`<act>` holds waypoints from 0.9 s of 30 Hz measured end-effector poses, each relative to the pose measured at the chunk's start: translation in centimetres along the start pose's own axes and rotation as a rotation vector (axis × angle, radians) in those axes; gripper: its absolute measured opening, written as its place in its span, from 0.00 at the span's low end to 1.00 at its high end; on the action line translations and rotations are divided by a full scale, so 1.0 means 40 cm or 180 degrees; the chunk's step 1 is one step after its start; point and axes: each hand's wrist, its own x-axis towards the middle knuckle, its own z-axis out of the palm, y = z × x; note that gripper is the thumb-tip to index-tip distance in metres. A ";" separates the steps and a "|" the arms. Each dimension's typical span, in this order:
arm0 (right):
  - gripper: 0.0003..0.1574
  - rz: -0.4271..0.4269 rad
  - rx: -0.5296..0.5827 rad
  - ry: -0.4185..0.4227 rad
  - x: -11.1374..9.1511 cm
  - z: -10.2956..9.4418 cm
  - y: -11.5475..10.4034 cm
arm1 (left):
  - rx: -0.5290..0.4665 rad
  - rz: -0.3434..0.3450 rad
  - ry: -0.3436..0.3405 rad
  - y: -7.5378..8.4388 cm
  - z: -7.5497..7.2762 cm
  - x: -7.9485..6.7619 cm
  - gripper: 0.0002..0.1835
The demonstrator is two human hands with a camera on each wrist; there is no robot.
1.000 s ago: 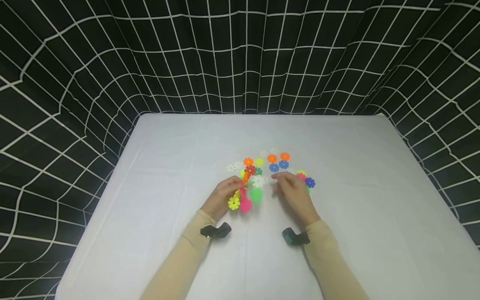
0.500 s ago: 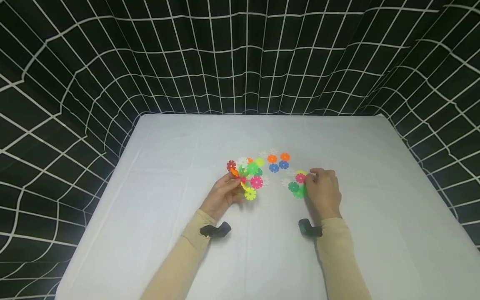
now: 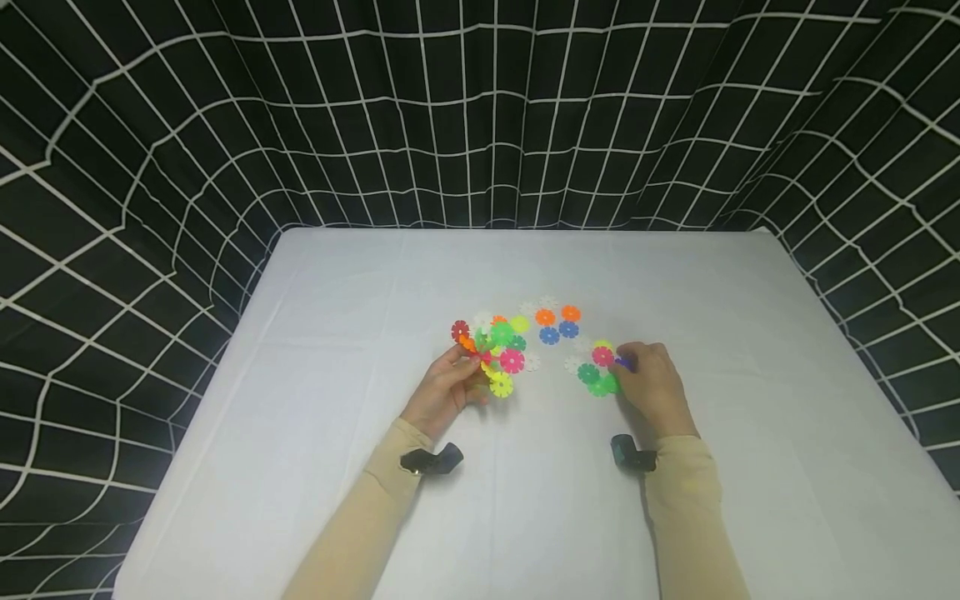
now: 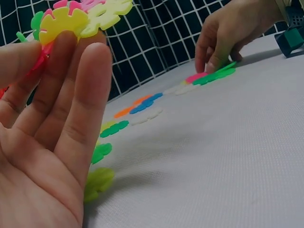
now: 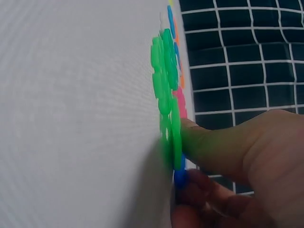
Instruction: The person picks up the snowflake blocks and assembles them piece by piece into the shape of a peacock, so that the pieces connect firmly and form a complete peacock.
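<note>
My left hand (image 3: 442,390) pinches a cluster of joined plastic snowflake discs between thumb and fingers, held above the table. Red, orange, pink, green, white and yellow discs show in it, among them a pink disc (image 3: 512,361) and a yellow disc (image 4: 64,24). At the right-hand group of loose discs, my right hand (image 3: 656,382) pinches a dark blue snowflake disc (image 3: 624,363), which looks tilted and is partly covered by the fingers. Right beside those fingers lie a pink disc (image 3: 602,356) and bright green discs (image 5: 164,90).
Farther back on the white table (image 3: 360,292) lie loose discs: orange (image 3: 571,313), blue (image 3: 550,336), yellow-green (image 3: 519,324) and pale white ones. A black curtain with a white grid (image 3: 480,117) stands behind the table and along its sides.
My right hand has moved right, from near the cluster to the right-hand group, where the dark blue disc is now pinched. My left hand has turned the cluster and raised it slightly.
</note>
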 end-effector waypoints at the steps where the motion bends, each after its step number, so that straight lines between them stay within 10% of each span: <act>1: 0.25 0.0014 0.0017 0.0007 0.000 0.000 0.000 | 0.0000 -0.0004 0.0034 0.000 0.000 0.000 0.13; 11: 0.18 -0.0144 0.0709 0.0347 0.000 0.027 -0.040 | 0.0151 -0.0032 0.0227 -0.001 -0.002 -0.001 0.08; 16: 0.20 -0.0291 0.1791 0.0007 -0.017 0.066 -0.099 | 0.0117 0.0029 0.0182 -0.001 -0.006 0.001 0.12; 27: 0.16 -0.0454 0.2177 -0.0483 -0.053 0.110 -0.155 | 0.0038 0.0094 0.0321 -0.004 -0.005 0.003 0.07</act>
